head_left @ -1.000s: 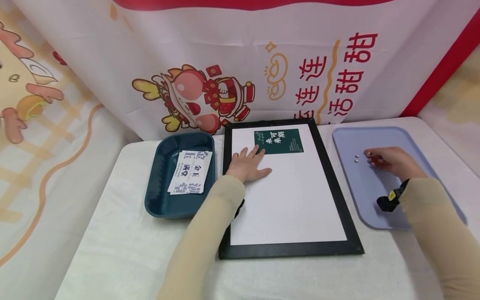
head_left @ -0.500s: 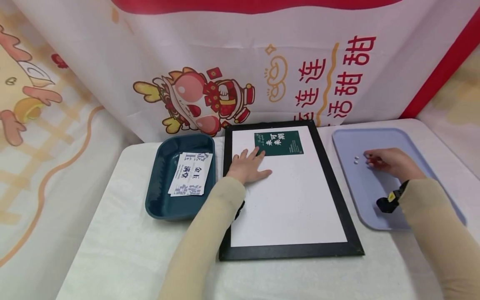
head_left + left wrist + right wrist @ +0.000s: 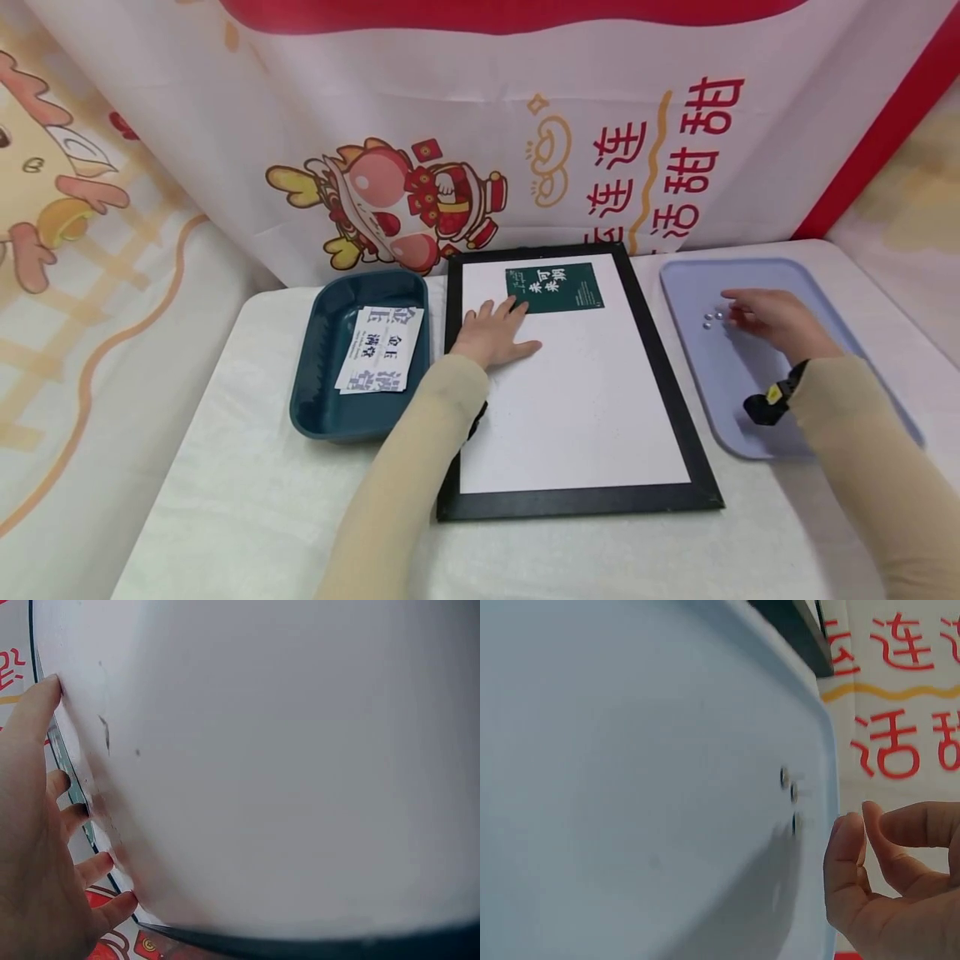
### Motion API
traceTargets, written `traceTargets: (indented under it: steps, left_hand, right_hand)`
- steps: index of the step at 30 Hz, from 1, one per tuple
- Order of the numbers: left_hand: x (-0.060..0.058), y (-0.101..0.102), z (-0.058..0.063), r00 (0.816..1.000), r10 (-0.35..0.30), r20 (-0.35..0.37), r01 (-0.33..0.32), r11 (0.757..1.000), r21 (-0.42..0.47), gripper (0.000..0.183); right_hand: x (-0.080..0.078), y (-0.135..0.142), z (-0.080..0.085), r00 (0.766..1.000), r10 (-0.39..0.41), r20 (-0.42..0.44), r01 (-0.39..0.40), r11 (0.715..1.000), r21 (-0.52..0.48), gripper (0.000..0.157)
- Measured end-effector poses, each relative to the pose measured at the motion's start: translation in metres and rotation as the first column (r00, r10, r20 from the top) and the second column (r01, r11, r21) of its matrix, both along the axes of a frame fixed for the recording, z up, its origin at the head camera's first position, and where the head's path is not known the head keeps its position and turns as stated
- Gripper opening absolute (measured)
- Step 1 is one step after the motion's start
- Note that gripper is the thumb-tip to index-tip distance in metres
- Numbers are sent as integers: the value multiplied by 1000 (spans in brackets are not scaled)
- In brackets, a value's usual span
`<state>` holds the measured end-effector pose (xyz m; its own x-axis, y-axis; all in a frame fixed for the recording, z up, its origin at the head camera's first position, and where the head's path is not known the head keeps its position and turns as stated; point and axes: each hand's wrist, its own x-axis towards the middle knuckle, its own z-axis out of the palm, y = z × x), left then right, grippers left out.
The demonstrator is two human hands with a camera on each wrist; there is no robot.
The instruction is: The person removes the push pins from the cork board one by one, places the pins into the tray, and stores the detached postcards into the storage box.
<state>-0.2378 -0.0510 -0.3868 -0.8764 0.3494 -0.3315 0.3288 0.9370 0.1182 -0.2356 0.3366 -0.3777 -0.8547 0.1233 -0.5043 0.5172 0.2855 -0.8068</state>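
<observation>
My left hand (image 3: 491, 333) lies with fingers spread on a black-framed whiteboard (image 3: 570, 400). Its fingertips reach the lower left corner of a green card (image 3: 555, 287) with white lettering, near the board's top. The left wrist view shows the same hand (image 3: 45, 825) along the white surface. Over the blue tray (image 3: 750, 392), my right hand (image 3: 776, 321) has curled fingers, thumb and index close together. No object shows between them in the right wrist view, but I cannot tell if something small is pinched. Three small silvery discs (image 3: 707, 326) lie on the tray beside the fingertips.
Left of the whiteboard stands a dark teal bin (image 3: 318, 400) with white printed cards (image 3: 382, 350) inside. A white cloth covers the table (image 3: 225, 467). A printed cloth backdrop (image 3: 450, 92) hangs just behind the board and tray.
The right hand has shifted slightly up and left over the tray. Three discs now show on it where two showed before. The left hand stays put on the board.
</observation>
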Motion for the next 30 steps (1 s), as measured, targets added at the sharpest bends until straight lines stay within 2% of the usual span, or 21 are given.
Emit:
traceTargets:
  steps: [1, 4, 11, 19, 24, 30]
  left_hand:
    - [0, 0, 1, 1000, -2, -10, 2, 1000, -2, 76]
    - [0, 0, 1, 1000, -5, -22, 5, 1000, -8, 80]
    - [-1, 1, -1, 998, -25, -62, 23, 999, -37, 80]
    - [-3, 1, -4, 995, -24, -94, 24, 1000, -9, 78]
    - [-4, 1, -4, 998, -13, -62, 13, 1000, 2, 82]
    - [-2, 1, -5, 993, -28, -112, 22, 998, -51, 84]
  right_hand:
    - [0, -5, 1, 1000, 13, -6, -12, 1000, 22, 27]
    - [-1, -23, 5, 998, 54, -25, -51, 995, 82, 51]
    - [-5, -60, 8, 984, 162, -80, -151, 980, 128, 49]
    - [-5, -83, 4, 941, 313, -125, -288, 939, 186, 49]
    - [-6, -92, -1, 936, 342, -87, -315, 921, 230, 54]
    - [-7, -101, -8, 933, 361, -8, -348, 905, 245, 61]
